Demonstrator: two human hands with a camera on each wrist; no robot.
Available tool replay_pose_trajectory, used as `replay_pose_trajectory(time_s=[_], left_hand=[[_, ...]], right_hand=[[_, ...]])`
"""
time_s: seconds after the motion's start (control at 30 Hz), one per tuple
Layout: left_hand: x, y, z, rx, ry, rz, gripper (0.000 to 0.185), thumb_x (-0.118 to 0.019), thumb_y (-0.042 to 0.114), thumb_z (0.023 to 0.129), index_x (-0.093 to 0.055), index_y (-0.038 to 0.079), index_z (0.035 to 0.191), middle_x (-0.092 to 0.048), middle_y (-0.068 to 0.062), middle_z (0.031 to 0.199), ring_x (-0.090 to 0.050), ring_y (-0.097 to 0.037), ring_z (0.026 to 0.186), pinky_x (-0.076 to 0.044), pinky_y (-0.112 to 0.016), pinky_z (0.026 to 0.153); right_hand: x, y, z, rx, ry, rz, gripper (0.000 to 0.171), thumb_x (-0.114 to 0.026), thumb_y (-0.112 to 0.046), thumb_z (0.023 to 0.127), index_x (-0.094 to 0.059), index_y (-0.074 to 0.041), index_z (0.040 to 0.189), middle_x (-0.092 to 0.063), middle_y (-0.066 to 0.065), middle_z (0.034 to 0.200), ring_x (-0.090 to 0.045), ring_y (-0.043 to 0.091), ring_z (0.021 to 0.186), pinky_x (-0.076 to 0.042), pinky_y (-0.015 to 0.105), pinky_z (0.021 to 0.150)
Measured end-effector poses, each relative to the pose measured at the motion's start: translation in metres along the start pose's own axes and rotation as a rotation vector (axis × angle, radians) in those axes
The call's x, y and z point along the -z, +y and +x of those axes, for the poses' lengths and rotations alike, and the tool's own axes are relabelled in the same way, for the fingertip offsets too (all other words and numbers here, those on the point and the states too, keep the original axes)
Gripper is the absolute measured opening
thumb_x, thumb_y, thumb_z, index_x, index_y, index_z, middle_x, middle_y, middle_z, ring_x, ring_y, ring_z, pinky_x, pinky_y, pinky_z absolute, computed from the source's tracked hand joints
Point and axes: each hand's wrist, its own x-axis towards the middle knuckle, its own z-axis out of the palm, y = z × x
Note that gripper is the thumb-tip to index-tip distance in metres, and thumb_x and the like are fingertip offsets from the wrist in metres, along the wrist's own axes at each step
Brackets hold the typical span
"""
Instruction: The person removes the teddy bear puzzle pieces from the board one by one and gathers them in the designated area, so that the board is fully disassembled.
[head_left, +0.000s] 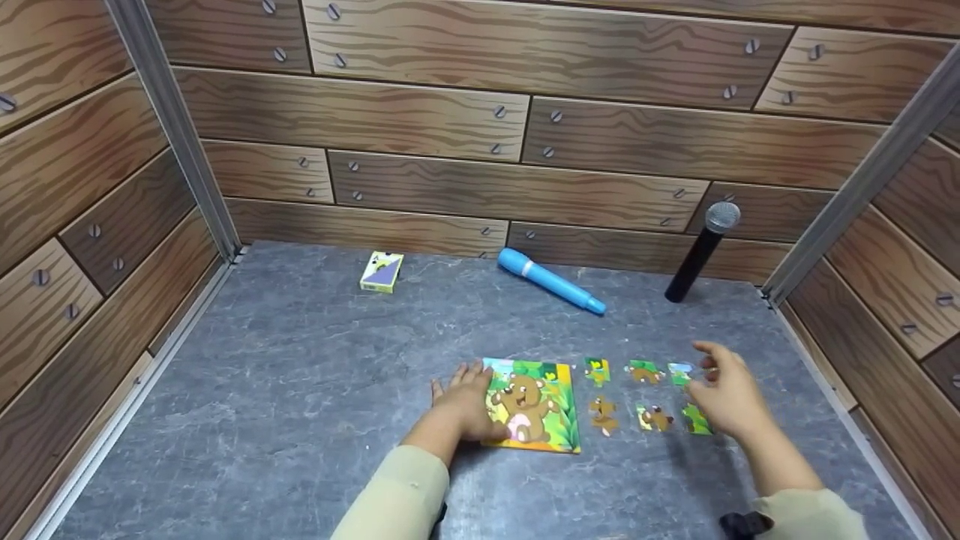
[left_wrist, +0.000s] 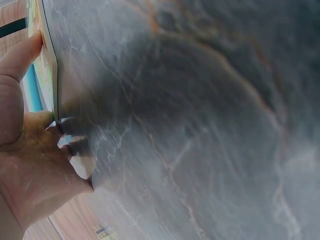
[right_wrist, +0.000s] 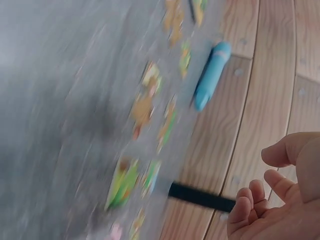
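A square puzzle board (head_left: 531, 405) with a cartoon bear picture lies flat near the front of the table. My left hand (head_left: 466, 405) rests at its left side with fingers spread; in the left wrist view the thumb touches the board's edge (left_wrist: 52, 70) and the other fingertips reach down to the tabletop. Loose puzzle pieces lie in two rows to the right of the board, among them a bear piece (head_left: 603, 415) and a green piece (head_left: 697, 419). Above the rightmost pieces hovers my right hand (head_left: 729, 394), fingers loosely bent with nothing between them.
Behind the board lies a blue pen-shaped tube (head_left: 551, 282). A black microphone (head_left: 699, 251) with a silver head stands at the back right. At the back left lies a small card box (head_left: 382, 271). Wood-patterned panels (head_left: 420, 120) enclose the grey table (head_left: 315, 360).
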Motion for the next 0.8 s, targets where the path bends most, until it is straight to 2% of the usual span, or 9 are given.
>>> replay_pose_trajectory(time_s=[0.2, 0.33, 0.5, 0.67, 0.8], left_hand=[[0.001, 0.000, 0.000, 0.003, 0.000, -0.003, 0.111, -0.089, 0.052, 0.080, -0.034, 0.009, 0.166, -0.024, -0.011, 0.175, -0.016, -0.036, 0.161, -0.006, -0.073, 0.124], [0.000, 0.001, 0.000, 0.001, 0.000, 0.001, 0.112, -0.090, 0.052, 0.080, -0.034, 0.010, 0.167, -0.024, -0.011, 0.175, -0.016, -0.036, 0.162, -0.006, -0.072, 0.124], [0.000, 0.000, -0.001, -0.004, 0.009, -0.009, 0.114, -0.092, 0.051, 0.077, -0.035, 0.009, 0.166, -0.025, -0.011, 0.174, -0.016, -0.035, 0.162, -0.005, -0.072, 0.124], [0.000, 0.000, -0.001, -0.005, 0.009, -0.010, 0.117, -0.093, 0.050, 0.073, -0.035, 0.009, 0.166, -0.025, -0.011, 0.174, -0.016, -0.034, 0.162, -0.004, -0.071, 0.124], [0.000, 0.000, -0.001, -0.007, 0.006, -0.008, 0.119, -0.094, 0.049, 0.071, -0.035, 0.009, 0.166, -0.025, -0.010, 0.175, -0.015, -0.034, 0.162, -0.004, -0.071, 0.124]], right_hand=[[-0.024, -0.035, 0.000, 0.039, -0.025, 0.061, 0.064, -0.059, 0.005, 0.089, -0.046, 0.008, 0.151, -0.051, 0.028, 0.126, -0.053, 0.043, 0.114, -0.049, 0.052, 0.091], [-0.044, -0.052, -0.002, 0.076, -0.023, 0.116, 0.064, -0.058, 0.009, 0.085, -0.050, 0.007, 0.148, -0.053, 0.027, 0.123, -0.055, 0.041, 0.111, -0.050, 0.050, 0.091], [-0.069, -0.064, -0.007, 0.104, -0.033, 0.155, 0.063, -0.060, 0.011, 0.082, -0.055, 0.006, 0.144, -0.056, 0.025, 0.120, -0.057, 0.037, 0.106, -0.050, 0.047, 0.088], [-0.092, -0.072, -0.010, 0.096, -0.067, 0.189, 0.064, -0.061, 0.011, 0.079, -0.057, 0.005, 0.142, -0.057, 0.024, 0.118, -0.056, 0.036, 0.103, -0.050, 0.043, 0.085], [-0.105, -0.078, -0.013, 0.083, -0.090, 0.196, 0.062, -0.061, 0.010, 0.080, -0.058, 0.005, 0.142, -0.058, 0.022, 0.117, -0.057, 0.034, 0.102, -0.050, 0.045, 0.087]])
